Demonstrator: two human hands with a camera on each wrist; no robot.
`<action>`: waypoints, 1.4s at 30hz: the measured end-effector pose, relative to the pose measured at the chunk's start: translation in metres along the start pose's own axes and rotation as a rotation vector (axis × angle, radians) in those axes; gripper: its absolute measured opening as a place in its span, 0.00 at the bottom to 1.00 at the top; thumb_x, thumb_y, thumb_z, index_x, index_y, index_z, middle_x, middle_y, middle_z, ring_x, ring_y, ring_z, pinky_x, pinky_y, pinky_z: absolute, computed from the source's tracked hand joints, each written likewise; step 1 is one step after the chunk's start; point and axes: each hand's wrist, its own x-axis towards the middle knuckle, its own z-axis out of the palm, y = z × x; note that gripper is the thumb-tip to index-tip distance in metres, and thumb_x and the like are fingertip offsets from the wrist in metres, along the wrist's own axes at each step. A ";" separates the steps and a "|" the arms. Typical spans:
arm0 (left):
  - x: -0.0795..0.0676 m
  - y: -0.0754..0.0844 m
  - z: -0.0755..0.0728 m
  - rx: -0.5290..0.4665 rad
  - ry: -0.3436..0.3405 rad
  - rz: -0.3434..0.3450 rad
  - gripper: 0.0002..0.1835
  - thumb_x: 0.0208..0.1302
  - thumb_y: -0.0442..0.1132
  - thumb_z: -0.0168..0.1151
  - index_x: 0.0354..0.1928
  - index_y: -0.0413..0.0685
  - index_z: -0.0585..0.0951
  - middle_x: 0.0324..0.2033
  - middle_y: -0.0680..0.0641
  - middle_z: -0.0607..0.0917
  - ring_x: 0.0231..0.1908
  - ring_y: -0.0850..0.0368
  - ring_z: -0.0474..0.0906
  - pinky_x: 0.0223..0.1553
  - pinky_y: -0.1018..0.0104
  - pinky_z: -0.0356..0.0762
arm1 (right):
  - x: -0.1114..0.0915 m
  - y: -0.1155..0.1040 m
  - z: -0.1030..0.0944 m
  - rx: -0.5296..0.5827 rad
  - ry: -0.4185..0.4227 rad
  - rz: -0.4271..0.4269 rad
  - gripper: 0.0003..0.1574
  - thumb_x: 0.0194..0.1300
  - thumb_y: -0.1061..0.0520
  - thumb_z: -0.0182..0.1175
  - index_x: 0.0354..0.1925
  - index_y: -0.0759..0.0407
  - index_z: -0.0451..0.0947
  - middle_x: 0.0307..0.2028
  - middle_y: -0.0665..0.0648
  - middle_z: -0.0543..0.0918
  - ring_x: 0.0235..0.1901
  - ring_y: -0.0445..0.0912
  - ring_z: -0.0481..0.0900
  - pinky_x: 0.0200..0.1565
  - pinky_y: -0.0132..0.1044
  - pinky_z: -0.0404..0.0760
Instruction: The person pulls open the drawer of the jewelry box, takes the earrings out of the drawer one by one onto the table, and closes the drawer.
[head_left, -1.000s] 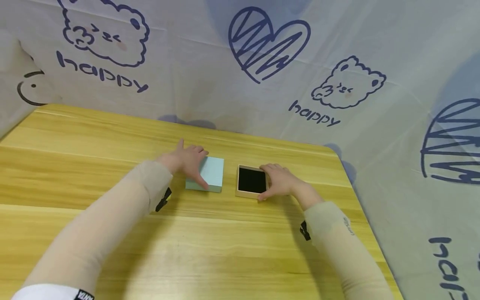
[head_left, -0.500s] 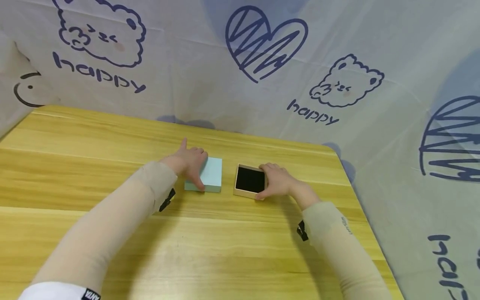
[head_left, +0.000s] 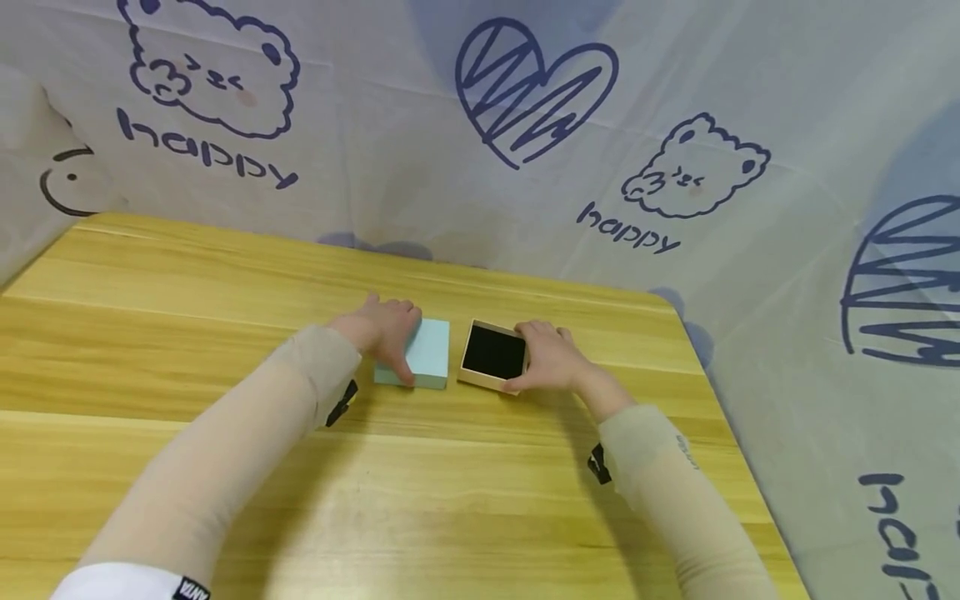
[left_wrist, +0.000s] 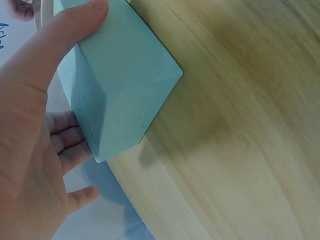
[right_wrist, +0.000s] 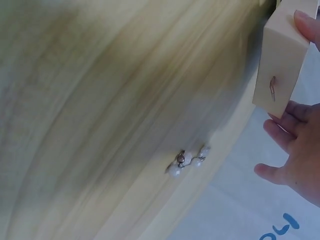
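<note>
My left hand [head_left: 390, 329] grips a pale blue box [head_left: 429, 348] that lies on the wooden table, thumb along its near side and fingers at the far side. In the left wrist view the box [left_wrist: 135, 65] shows smooth blue faces, with the thumb over one edge. To its right, my right hand [head_left: 553, 354] holds a shallow tan box tray [head_left: 487, 382] with a black inside, thumb near and fingers far. A narrow gap parts tray and blue box. On the tray's end face a small pull loop [right_wrist: 272, 88] shows in the right wrist view.
A small jewellery piece with white pearl-like beads [right_wrist: 187, 161] appears over the table near its edge in the right wrist view; the head view does not show it. Behind the table [head_left: 420, 500] hangs a white cloth [head_left: 405, 142] with blue bear and heart drawings.
My right hand has moved left with the tray, which has turned slightly, so the gap to the blue box is narrower. The left hand keeps its grip on the blue box, nearly in place.
</note>
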 end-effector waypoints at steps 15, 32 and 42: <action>-0.003 0.004 0.001 -0.069 0.011 0.017 0.49 0.41 0.59 0.72 0.60 0.36 0.66 0.59 0.39 0.71 0.59 0.44 0.68 0.61 0.51 0.69 | 0.007 -0.013 0.008 -0.036 -0.017 -0.016 0.62 0.43 0.31 0.67 0.67 0.64 0.58 0.65 0.63 0.65 0.65 0.58 0.61 0.65 0.59 0.55; -0.005 0.005 -0.001 -0.080 -0.019 0.004 0.51 0.42 0.58 0.72 0.63 0.35 0.63 0.60 0.37 0.69 0.59 0.43 0.68 0.62 0.52 0.68 | 0.013 -0.018 0.003 -0.041 -0.058 -0.076 0.61 0.46 0.32 0.67 0.68 0.62 0.57 0.66 0.62 0.64 0.66 0.57 0.60 0.66 0.59 0.56; -0.005 0.005 0.000 -0.087 -0.019 -0.009 0.51 0.42 0.58 0.72 0.64 0.36 0.62 0.62 0.39 0.68 0.61 0.44 0.67 0.63 0.52 0.67 | 0.022 -0.028 0.002 -0.018 -0.082 -0.092 0.62 0.46 0.33 0.68 0.69 0.63 0.55 0.67 0.62 0.62 0.68 0.57 0.58 0.67 0.59 0.53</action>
